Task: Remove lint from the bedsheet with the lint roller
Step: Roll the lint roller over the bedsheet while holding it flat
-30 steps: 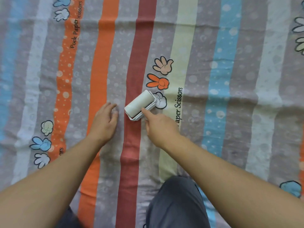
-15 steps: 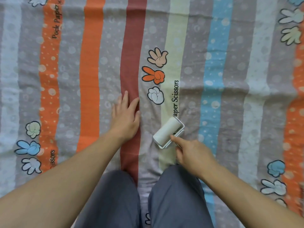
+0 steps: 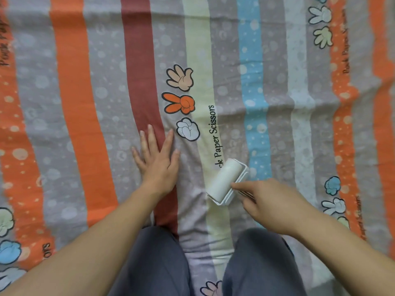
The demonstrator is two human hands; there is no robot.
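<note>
our left hand (image 3: 157,165) lies flat, fingers spread, on the sheet (image 3: 70,92). our right hand (image 3: 271,205) grips the roller (image 3: 225,180) at its 10 o'clock.

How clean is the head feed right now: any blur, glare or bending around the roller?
Head view: light is soft and even, no glare; lint roller is sharp, right hand gripping its handle slightly smeared; left hand crisp, flat on the bedsheet; stripes bow toward the edges, likely wide-angle distortion.
</note>
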